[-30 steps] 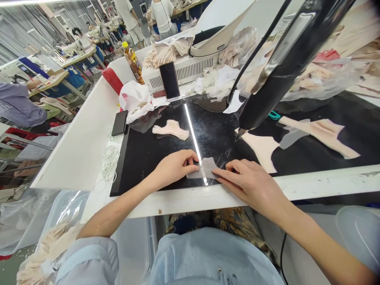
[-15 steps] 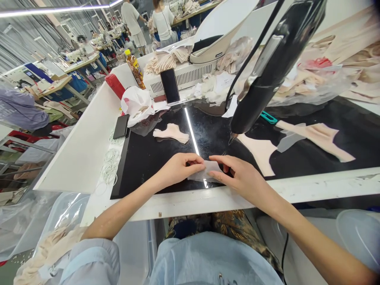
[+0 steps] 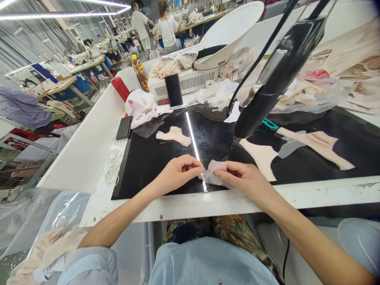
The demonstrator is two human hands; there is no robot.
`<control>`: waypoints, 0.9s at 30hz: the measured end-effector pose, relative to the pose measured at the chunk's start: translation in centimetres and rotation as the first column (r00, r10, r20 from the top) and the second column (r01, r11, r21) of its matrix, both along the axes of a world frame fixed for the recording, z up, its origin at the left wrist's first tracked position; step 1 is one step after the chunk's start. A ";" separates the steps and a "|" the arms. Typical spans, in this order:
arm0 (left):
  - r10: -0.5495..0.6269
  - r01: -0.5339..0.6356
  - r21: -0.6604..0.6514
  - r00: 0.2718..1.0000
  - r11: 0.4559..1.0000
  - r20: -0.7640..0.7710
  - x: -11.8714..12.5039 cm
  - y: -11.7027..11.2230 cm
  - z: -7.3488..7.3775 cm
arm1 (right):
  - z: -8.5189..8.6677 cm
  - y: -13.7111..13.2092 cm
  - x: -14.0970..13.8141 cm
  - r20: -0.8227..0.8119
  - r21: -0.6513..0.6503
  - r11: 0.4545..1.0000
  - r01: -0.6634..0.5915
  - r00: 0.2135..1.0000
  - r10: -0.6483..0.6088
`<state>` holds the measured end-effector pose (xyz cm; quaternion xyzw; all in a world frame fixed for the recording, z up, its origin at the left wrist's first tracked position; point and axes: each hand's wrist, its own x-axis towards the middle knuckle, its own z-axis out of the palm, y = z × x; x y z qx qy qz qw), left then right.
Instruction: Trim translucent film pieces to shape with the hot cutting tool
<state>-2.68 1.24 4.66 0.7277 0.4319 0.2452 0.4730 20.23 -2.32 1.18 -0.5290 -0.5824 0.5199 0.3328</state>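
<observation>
Between my hands, over the black work surface (image 3: 142, 170) close to its front edge, is a small sheer whitish piece of material (image 3: 216, 168). My left hand (image 3: 182, 173) pinches its left edge between thumb and fingertips. On the other side, my right hand (image 3: 246, 176) grips it with the thumb on top and the fingers behind. The piece looks creased and lifted at the right. Just past my right hand lies a flat beige fabric piece (image 3: 263, 156), under the tip of a black machine arm (image 3: 261, 99). Beyond my left hand rests a stack of beige cut pieces (image 3: 174, 135).
Farther right lie another beige piece (image 3: 323, 148) and a teal-handled tool (image 3: 270, 124). A phone (image 3: 173, 90) leans at the back; a second dark phone (image 3: 124, 128) lies left, near pale rings (image 3: 112, 162). A white bag (image 3: 141, 106) and a bottle (image 3: 140, 74) stand behind. People work in the distance.
My right hand has closed on the sheer piece, bunching and lifting its right side. My left hand keeps its pinch on the left edge. The camera view has shifted slightly.
</observation>
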 end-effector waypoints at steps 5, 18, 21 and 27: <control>-0.042 0.044 0.032 0.998 0.999 -0.056 0.0 -0.4 -0.4 | 0.1 -0.2 -0.2 -0.135 -0.053 0.999 -0.006 0.991 -0.001; -0.018 0.050 -0.258 0.992 0.965 0.125 0.5 -0.7 -0.6 | -0.6 -0.3 -0.3 -0.209 -0.064 0.998 0.013 0.978 -0.026; -0.014 0.051 -0.286 0.991 0.957 0.130 0.6 -0.7 -0.5 | -0.6 -0.3 -0.5 -0.195 -0.063 0.998 0.009 0.981 -0.021; 0.022 0.037 -0.330 0.985 0.943 0.174 0.9 -0.5 -0.5 | -0.3 -0.1 -0.7 -0.186 -0.060 0.998 -0.011 0.983 -0.001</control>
